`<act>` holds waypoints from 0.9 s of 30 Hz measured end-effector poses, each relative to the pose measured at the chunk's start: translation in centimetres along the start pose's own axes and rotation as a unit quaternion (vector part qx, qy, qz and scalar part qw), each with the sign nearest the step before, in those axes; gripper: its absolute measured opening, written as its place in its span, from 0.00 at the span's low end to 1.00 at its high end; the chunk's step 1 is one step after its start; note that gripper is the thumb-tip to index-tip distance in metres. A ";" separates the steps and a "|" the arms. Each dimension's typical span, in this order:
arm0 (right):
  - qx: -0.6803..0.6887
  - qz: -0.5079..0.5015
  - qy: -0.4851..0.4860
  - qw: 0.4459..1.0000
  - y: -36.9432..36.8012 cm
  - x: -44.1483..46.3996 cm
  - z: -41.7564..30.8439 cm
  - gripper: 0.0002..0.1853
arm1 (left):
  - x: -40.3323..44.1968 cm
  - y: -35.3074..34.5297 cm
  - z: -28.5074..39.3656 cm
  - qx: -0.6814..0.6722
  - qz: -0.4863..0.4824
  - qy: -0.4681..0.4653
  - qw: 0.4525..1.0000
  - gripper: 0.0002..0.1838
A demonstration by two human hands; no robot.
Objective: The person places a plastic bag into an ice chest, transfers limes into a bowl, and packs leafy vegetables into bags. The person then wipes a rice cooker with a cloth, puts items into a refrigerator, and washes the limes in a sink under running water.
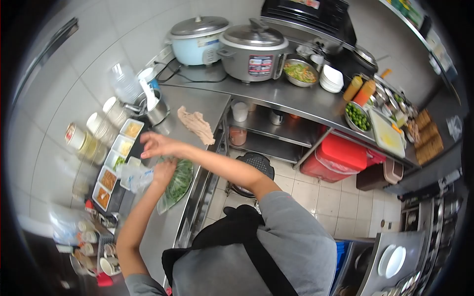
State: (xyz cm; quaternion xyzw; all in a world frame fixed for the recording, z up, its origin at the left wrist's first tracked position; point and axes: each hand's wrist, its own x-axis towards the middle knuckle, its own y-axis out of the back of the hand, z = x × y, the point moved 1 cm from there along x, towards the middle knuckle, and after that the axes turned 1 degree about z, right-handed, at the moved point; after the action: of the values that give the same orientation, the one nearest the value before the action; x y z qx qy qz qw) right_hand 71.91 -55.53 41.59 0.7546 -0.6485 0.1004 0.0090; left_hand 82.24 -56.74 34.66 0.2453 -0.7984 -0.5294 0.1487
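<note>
My left hand (164, 172) is closed on the clear plastic bag of leafy greens (178, 183), which lies on the steel counter. Crumpled clear plastic (136, 177) sticks out to the left of that hand; whether it belongs to the same bag, I cannot tell. Above and a little ahead, my right hand (160, 145) hovers with its fingers bent and apart, holding nothing. Left of both hands runs a row of white containers (122, 146) with chopped and ground ingredients. A beige cloth (196, 124) lies on the counter beyond my right hand.
A steel pot (157, 111) with utensils and stacked cups (114, 111) stand by the wall. Two large cookers (200, 42) occupy the back counter, alongside a bowl of mixed vegetables (301, 72) and a bowl of green limes (358, 117). A red bin (333, 155) stands below.
</note>
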 end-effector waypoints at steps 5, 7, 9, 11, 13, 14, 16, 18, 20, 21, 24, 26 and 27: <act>-0.198 -0.339 -0.098 0.914 -5.8 4.9 1.6 0.61 | 0.9 -2.8 0.1 -0.011 -0.011 0.037 0.999 0.10; -0.245 -0.396 -0.119 0.877 -8.4 6.5 3.5 0.48 | 0.8 -2.9 -0.3 0.000 0.045 -0.007 0.999 0.10; -0.215 -0.366 -0.128 0.896 -8.9 8.8 6.1 0.31 | 0.5 -2.3 -1.4 0.027 0.166 -0.105 0.980 0.09; -0.104 -0.288 -0.143 0.941 -6.1 11.9 10.0 0.18 | -0.7 -1.4 -2.3 -0.013 0.224 -0.125 0.966 0.09; 0.066 -0.090 -0.236 0.965 -2.5 10.2 7.7 0.17 | -2.3 0.2 -2.6 -0.152 0.213 -0.069 0.963 0.09; 0.044 -0.058 -0.216 0.974 -0.4 10.7 9.1 0.17 | -3.0 1.2 -2.7 -0.243 0.199 -0.019 0.949 0.10; -0.116 -0.032 -0.177 0.977 2.1 9.5 11.0 0.18 | -3.6 -0.8 -2.9 -0.391 0.266 0.038 0.881 0.11; -0.194 0.013 -0.118 0.974 3.3 7.6 12.4 0.20 | -3.2 -3.5 -2.0 -0.526 0.325 0.143 0.772 0.10; -0.273 0.115 -0.030 0.955 3.2 5.7 13.4 0.20 | -2.3 -6.1 -1.2 -0.644 0.379 0.222 0.626 0.06; -0.311 0.176 0.052 0.933 3.0 4.4 13.7 0.20 | -1.8 -6.0 -1.3 -0.690 0.369 0.253 0.569 0.06; -0.350 0.225 0.135 0.899 1.0 -0.2 10.4 0.20 | -0.6 -5.2 -0.8 -0.799 0.304 0.331 0.400 0.09; -0.300 0.204 0.104 0.926 0.1 -2.2 7.8 0.28 | 0.0 -5.4 -1.1 -0.832 0.268 0.345 0.343 0.10; -0.245 0.184 0.073 0.949 -0.3 -2.6 7.6 0.33 | 0.5 -5.3 -0.9 -0.848 0.246 0.351 0.313 0.11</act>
State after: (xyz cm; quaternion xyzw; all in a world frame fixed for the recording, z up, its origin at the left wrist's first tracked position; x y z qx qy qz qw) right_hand 72.89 -54.01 33.73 0.5873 -0.7781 -0.0068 0.2227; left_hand 83.53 -59.42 30.15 -0.0596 0.1904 -0.7201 0.6645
